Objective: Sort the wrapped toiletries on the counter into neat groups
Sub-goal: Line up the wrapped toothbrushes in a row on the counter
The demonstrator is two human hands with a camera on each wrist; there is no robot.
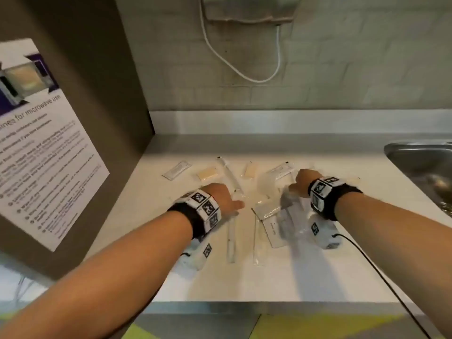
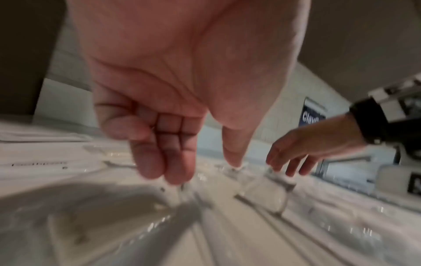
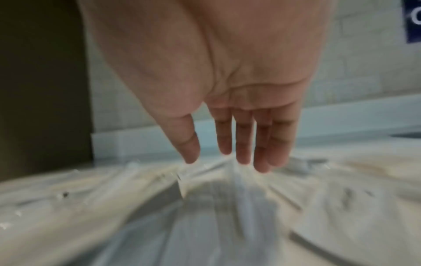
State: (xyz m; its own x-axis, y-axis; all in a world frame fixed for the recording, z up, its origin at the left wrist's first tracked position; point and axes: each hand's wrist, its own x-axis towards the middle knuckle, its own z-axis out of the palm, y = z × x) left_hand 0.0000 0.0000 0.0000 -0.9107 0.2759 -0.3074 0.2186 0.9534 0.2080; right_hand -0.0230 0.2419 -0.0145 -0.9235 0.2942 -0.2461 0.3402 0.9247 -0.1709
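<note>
Several wrapped toiletries lie scattered on the pale counter [image 1: 256, 282]: a flat white sachet [image 1: 176, 170], a yellowish packet [image 1: 208, 173], a second yellowish packet [image 1: 250, 170], a long wrapped stick [image 1: 229, 174], another long wrapped stick [image 1: 231, 238] and a labelled white packet [image 1: 274, 228]. My left hand [image 1: 223, 199] hovers palm down over the middle of the pile, fingers [image 2: 168, 162] loosely bent, holding nothing. My right hand [image 1: 302, 182] hangs just above clear wrappers [image 1: 266, 184], fingers [image 3: 243, 144] straight and pointing down, empty. The wrist views are blurred.
A steel sink [image 1: 425, 162] is set into the counter at the right. A brown cabinet side with a microwave notice [image 1: 46, 143] walls off the left. A steel upstand [image 1: 293, 121] and tiled wall with a white cable [image 1: 244, 72] close the back.
</note>
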